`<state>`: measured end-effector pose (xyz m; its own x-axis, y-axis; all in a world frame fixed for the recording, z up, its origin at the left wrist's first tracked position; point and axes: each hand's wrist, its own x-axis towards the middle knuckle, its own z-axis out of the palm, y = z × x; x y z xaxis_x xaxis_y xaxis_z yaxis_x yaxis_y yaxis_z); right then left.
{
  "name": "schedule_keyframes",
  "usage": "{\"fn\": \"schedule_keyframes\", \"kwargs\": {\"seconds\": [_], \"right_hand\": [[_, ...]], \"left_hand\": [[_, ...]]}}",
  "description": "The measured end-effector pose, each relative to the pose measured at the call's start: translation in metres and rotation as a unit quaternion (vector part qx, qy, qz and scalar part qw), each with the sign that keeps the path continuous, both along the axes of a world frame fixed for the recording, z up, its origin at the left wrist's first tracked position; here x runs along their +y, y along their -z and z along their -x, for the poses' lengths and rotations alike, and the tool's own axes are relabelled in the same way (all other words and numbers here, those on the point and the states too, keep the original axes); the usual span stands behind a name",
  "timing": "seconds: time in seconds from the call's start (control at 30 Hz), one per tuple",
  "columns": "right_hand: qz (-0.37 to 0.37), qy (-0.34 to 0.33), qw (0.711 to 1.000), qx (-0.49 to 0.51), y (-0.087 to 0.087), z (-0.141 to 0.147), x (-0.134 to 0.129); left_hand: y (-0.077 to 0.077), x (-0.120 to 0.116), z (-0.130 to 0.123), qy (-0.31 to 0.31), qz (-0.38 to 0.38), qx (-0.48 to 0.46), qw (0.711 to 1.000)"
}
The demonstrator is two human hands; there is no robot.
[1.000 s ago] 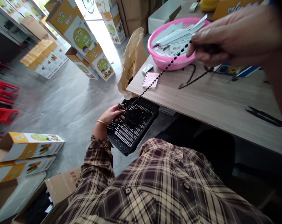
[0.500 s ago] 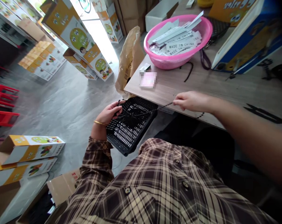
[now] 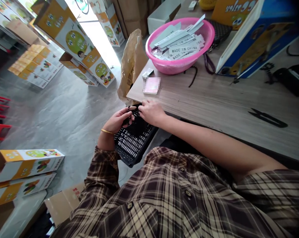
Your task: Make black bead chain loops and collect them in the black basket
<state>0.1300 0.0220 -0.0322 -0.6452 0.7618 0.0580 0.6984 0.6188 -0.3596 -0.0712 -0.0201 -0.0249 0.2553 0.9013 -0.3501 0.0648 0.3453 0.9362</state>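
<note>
My left hand [image 3: 117, 120] is closed on a string of small black beads [image 3: 129, 109], its thumb pressed toward the fingers. Close beside it, my right hand [image 3: 151, 113] has its fingers curled, and what lies in them is hidden. Both hands are over a black slatted plastic crate [image 3: 131, 160], below the table corner. Dark strands, hard to make out singly, lie in the crate under my fingers. Another short black beaded strand [image 3: 194, 77] rests on the table.
The wooden table [image 3: 214, 102] carries a pink basket [image 3: 180, 66] of "MADE IN CHINA" strips, black thread snips [image 3: 268, 118], a blue machine [image 3: 258, 43] and a partly blurred pink item [image 3: 151, 86]. A brown bag [image 3: 132, 66] stands by the corner. Cartons [image 3: 75, 36] stand on the floor.
My right hand has come left from over the table edge, where it held the bead string stretched, to beside my left hand. The stretched length no longer shows. The view has shifted slightly.
</note>
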Motion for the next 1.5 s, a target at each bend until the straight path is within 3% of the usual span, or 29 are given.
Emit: {"fn": "schedule_keyframes", "kwargs": {"seconds": [0.07, 0.1, 0.17, 0.23, 0.3, 0.47, 0.7, 0.83, 0.9, 1.03, 1.1, 1.23, 1.37, 1.43, 1.5], "right_hand": [[-0.048, 0.018, 0.999, 0.016, -0.021, -0.002, 0.004], [-0.006, 0.026, 0.999, 0.03, -0.033, -0.003, 0.006], [0.185, 0.005, 0.979, 0.09, -0.057, -0.006, 0.009], [0.383, -0.06, 0.905, 0.173, -0.076, -0.011, 0.013], [0.47, -0.095, 0.843, 0.244, -0.09, -0.017, 0.019], [0.477, 0.0, 0.827, 0.299, -0.105, -0.033, 0.045], [0.516, 0.077, 0.761, 0.384, -0.098, -0.055, 0.068], [0.481, 0.152, 0.78, 0.371, -0.083, -0.068, 0.068], [0.482, 0.157, 0.781, 0.364, -0.077, -0.074, 0.065], [0.538, 0.109, 0.72, 0.425, -0.076, -0.088, 0.061], [0.549, 0.076, 0.703, 0.446, -0.081, -0.096, 0.062], [0.518, 0.067, 0.735, 0.434, -0.096, -0.109, 0.069], [0.475, 0.033, 0.794, 0.38, -0.116, -0.123, 0.079], [0.447, -0.002, 0.835, 0.319, -0.126, -0.13, 0.087], [0.431, -0.02, 0.86, 0.274, -0.134, -0.137, 0.096]], "left_hand": [[0.004, -0.001, 0.007, -0.016, 0.007, -0.019, 1.0], [0.006, -0.001, 0.009, -0.016, 0.009, -0.03, 0.999], [0.009, -0.001, 0.013, -0.009, 0.009, -0.054, 0.998], [0.009, -0.001, 0.015, -0.007, 0.004, -0.072, 0.997], [0.009, -0.001, 0.015, -0.014, 0.007, -0.081, 0.997], [0.013, -0.001, 0.018, -0.022, 0.056, -0.084, 0.995], [0.023, -0.002, 0.023, 0.052, 0.053, -0.127, 0.989], [0.03, 0.001, 0.023, 0.07, 0.043, -0.127, 0.989], [0.034, 0.004, 0.023, 0.075, 0.056, -0.092, 0.991], [0.042, 0.011, 0.019, 0.049, 0.089, 0.007, 0.995], [0.046, 0.015, 0.015, 0.022, 0.096, 0.07, 0.993], [0.059, 0.024, 0.011, -0.024, 0.096, 0.22, 0.97], [0.069, 0.028, 0.016, -0.073, 0.083, 0.381, 0.918], [0.071, 0.028, 0.019, -0.07, 0.099, 0.399, 0.909], [0.071, 0.027, 0.022, -0.059, 0.125, 0.355, 0.925]]}}
